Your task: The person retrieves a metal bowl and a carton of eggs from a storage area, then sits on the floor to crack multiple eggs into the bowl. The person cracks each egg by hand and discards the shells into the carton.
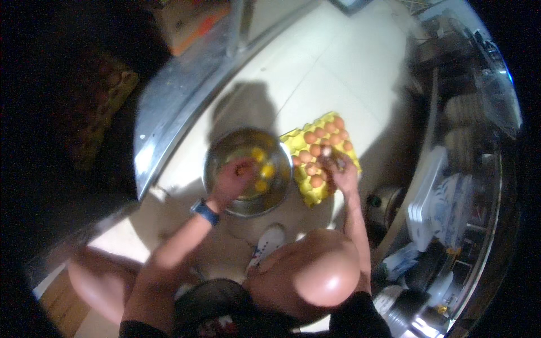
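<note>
A round metal bowl stands on the floor in front of me, with several yellow egg yolks in it. My left hand, a dark watch on its wrist, reaches over the bowl's left half. Blur and shade hide what its fingers hold, if anything. To the right of the bowl lies a yellow egg tray with several brown eggs in its cups. Over the tray's right side, the fingers of my right hand bend down among the eggs. Whether they grip one is too blurred to tell.
A metal-edged surface borders the floor at left. Crowded shelving along the right holds white trays and other containers. My bent knees and a white shoe are close below the bowl and tray.
</note>
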### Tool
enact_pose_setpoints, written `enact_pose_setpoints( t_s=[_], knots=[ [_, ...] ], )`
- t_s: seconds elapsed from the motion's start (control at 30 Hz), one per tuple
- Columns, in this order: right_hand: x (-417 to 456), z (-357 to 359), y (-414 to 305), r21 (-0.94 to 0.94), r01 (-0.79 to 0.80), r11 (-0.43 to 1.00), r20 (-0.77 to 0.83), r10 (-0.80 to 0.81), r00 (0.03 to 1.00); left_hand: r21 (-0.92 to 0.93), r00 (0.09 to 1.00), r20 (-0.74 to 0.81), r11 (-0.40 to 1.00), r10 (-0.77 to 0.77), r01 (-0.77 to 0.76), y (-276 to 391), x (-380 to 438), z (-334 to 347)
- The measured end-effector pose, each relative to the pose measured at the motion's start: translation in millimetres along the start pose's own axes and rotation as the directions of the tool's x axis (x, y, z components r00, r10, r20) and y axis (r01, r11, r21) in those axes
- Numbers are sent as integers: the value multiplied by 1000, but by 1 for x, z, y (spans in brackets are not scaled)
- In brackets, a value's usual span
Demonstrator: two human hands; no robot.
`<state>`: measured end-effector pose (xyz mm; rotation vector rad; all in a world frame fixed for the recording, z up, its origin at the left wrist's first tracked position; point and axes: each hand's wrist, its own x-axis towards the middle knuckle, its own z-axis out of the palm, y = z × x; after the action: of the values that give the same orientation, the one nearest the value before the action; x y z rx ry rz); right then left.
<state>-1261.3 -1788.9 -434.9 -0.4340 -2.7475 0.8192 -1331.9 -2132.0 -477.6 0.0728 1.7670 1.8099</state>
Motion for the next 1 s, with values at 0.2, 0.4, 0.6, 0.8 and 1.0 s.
enact_pose_setpoints(
  t_s=[0.2,0.4,0.6,0.8,1.0],
  knots=[
    [60,3,112,-477,-231,848,-36,244,969,-354,984,-64,926,-166,133,-21,11,-14],
    [72,44,165,-702,-267,660,-7,369,929,-318,984,-148,947,-102,51,-26,6,-20],
    [63,23,156,-469,-298,831,-154,256,955,-464,970,-48,865,-240,191,-29,6,-23],
    [6,31,-50,276,-27,961,-79,50,996,-700,929,135,630,-346,336,-13,-2,-27],
    [-28,96,-92,257,515,818,-46,-522,852,-679,936,205,647,-285,346,5,0,-14]
  ],
)
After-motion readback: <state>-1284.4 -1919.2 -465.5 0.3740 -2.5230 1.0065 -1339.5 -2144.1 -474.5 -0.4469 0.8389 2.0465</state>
